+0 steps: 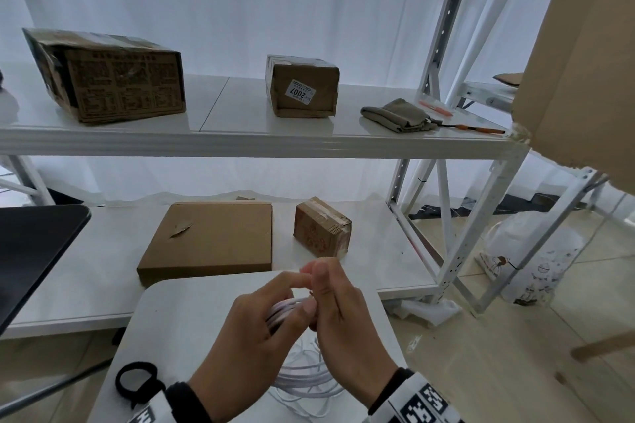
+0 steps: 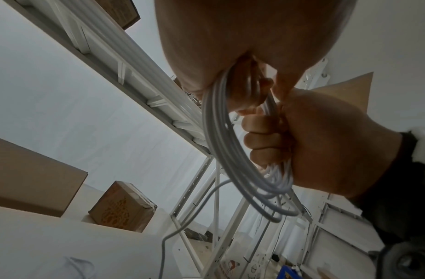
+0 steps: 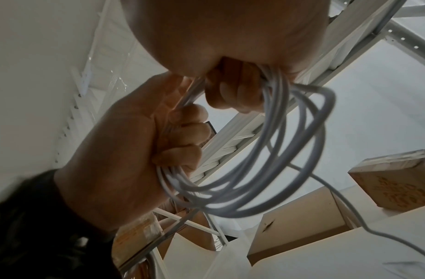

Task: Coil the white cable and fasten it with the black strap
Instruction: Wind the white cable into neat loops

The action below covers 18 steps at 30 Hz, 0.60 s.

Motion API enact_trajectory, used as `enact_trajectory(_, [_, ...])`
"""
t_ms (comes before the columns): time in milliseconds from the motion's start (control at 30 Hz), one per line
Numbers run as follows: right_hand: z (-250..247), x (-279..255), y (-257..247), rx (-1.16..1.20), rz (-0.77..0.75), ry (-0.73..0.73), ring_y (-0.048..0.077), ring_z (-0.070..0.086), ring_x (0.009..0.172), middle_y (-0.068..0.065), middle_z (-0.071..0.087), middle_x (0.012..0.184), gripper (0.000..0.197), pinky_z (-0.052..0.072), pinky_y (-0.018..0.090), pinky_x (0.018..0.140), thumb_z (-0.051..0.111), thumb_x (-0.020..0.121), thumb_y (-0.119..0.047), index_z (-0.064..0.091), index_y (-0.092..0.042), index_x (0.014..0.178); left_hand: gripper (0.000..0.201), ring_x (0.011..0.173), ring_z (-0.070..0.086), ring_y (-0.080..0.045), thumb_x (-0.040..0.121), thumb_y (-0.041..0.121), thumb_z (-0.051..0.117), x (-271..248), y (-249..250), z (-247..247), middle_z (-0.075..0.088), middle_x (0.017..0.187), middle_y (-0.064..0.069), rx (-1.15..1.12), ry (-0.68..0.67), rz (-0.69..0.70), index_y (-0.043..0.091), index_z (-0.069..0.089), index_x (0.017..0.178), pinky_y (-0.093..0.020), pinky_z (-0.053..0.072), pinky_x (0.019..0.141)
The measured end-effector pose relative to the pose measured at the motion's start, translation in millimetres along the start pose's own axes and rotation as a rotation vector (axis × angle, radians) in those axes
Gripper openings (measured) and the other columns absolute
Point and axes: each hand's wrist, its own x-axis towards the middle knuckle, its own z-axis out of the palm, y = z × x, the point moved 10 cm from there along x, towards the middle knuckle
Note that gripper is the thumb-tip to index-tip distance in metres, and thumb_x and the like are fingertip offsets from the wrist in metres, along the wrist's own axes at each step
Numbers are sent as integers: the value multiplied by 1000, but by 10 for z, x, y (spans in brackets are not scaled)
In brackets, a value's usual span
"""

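White shelving rack [image 1: 261, 142] with cardboard boxes [image 1: 113, 79] stands behind the small white table [image 1: 178, 312]. Above the table, left hand [image 1: 251, 347] and right hand [image 1: 347, 323] meet, both with fingers curled round the white cable [image 3: 273, 169], whose coil of several loops hangs below the fists while one loose strand trails to the tabletop. Black strap [image 1: 135, 381] lies looped on the table's near left, beside the left wrist, untouched.

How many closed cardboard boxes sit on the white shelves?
4. Upper shelf: large box at left, small box in the middle. Lower shelf: flat box, small taped box right of it. Others may be out of view.
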Motion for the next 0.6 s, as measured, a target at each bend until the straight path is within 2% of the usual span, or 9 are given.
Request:
enact_trajectory(100, [18, 4, 28, 34, 28, -43, 9, 59, 62, 3, 63, 70, 91, 52, 35, 69, 10, 62, -102, 49, -38, 114, 20, 76, 70, 0, 85, 60, 51, 15, 38, -11, 68, 83, 34, 10, -18, 35, 61, 62, 101, -7, 50, 65])
enact_trajectory(133, [34, 3, 42, 56, 33, -65, 5, 57, 62, 0, 62, 68, 96, 51, 32, 69, 11, 59, -104, 48, -38, 118, 22, 75, 69, 1, 81, 59, 53, 18, 41, -18, 67, 81, 36, 8, -18, 36, 69, 58, 99, -7, 50, 65])
enact_trajectory(200, [76, -1, 68, 81, 33, -103, 6, 65, 70, 0, 68, 74, 97, 55, 25, 75, 14, 57, -104, 46, -41, 124, 26, 72, 69, 2, 77, 55, 56, 17, 34, -13, 67, 78, 35, -14, -28, 35, 71, 57, 96, -6, 50, 64])
enact_trajectory(233, [96, -3, 76, 95, 24, -118, 12, 70, 80, 4, 72, 82, 93, 58, 30, 83, 16, 58, -104, 44, -44, 123, 25, 73, 70, 1, 76, 54, 58, 13, 35, -12, 68, 78, 33, -29, -33, 29, 69, 58, 96, -6, 51, 65])
enact_trajectory(300, [120, -15, 63, 120, 17, -152, 18, 72, 89, 10, 72, 90, 87, 59, 37, 88, 20, 62, -101, 43, -46, 125, 23, 74, 71, -2, 76, 51, 61, 9, 20, -36, 70, 79, 28, -50, -19, 20, 61, 62, 97, -8, 52, 67])
enact_trajectory(367, [132, -21, 16, 133, 16, -192, 5, 69, 77, -3, 71, 80, 81, 57, 22, 78, 26, 75, -90, 47, -35, 130, 17, 73, 72, -6, 80, 44, 63, 7, -6, -86, 72, 78, 21, -62, 10, 17, 50, 66, 96, -11, 54, 67])
enact_trajectory(433, [107, -21, -53, 136, 5, -203, -2, 57, 57, -14, 62, 63, 60, 47, 14, 62, 33, 88, -71, 59, -26, 117, 11, 72, 71, -9, 83, 41, 63, 6, -41, -162, 72, 76, 17, -51, 62, 21, 40, 70, 92, -13, 54, 65])
enact_trajectory(533, [29, -9, -57, 165, -3, -181, 9, 53, 56, -5, 55, 59, 45, 50, 29, 63, 41, 92, -67, 69, -32, 82, 9, 69, 69, -10, 84, 36, 65, 33, -67, -263, 71, 72, 14, -58, 124, 3, 32, 72, 86, -12, 51, 61])
enact_trajectory(600, [-4, -3, 2, 210, 46, -186, 14, 56, 60, -2, 55, 61, 47, 52, 35, 69, 43, 93, -61, 72, -27, 79, 12, 63, 66, -7, 83, 31, 65, 64, -74, -314, 71, 70, 10, -120, 146, -19, 23, 73, 88, -11, 49, 58])
